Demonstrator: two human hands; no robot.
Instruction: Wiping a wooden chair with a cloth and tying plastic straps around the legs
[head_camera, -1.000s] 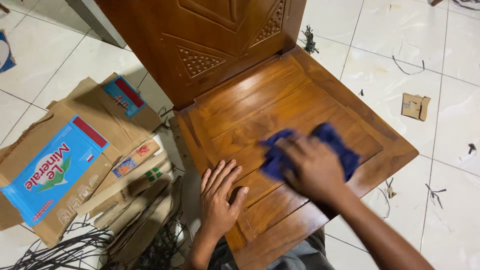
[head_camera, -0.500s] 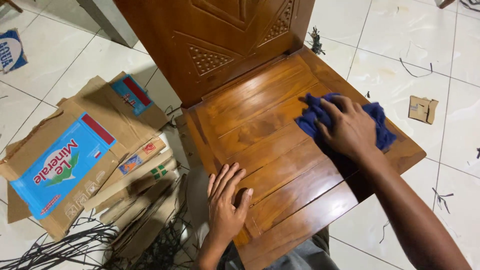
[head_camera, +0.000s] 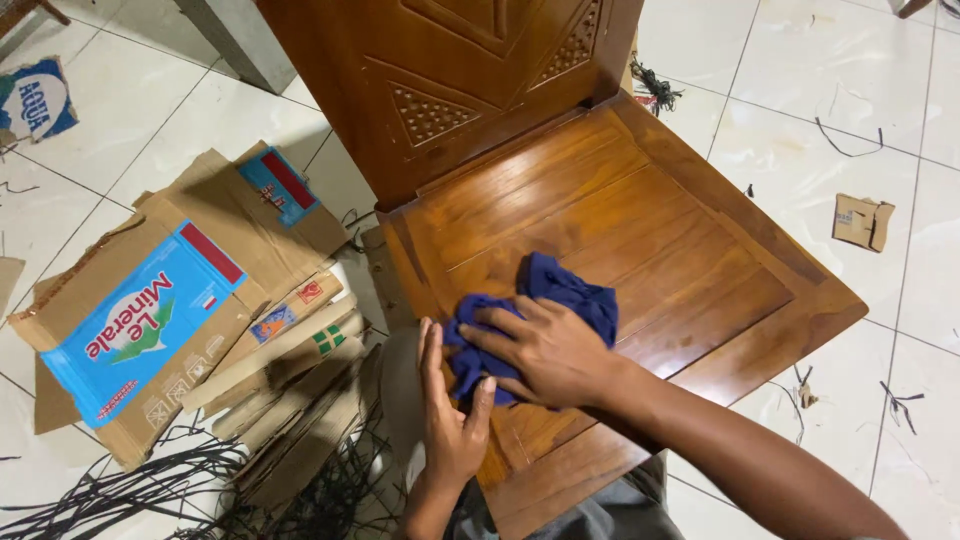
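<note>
Pressing right hand (head_camera: 545, 352) flat on blue cloth (head_camera: 560, 300), left hand (head_camera: 450, 420) beside.

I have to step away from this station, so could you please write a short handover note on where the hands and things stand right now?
Right hand: palm down, pressing the blue cloth onto the wooden chair seat, near its front left corner.
Left hand: flat on the seat's front left edge, fingers touching the cloth, holding nothing.
Things: the chair stands on the white tiled floor; flattened cardboard boxes and black strips lie to its left, a small cardboard scrap to its right.
Done: the seat looks glossy, but which parts were wiped cannot be told.
Left: the carved backrest is untouched by cloth at this moment.
</note>
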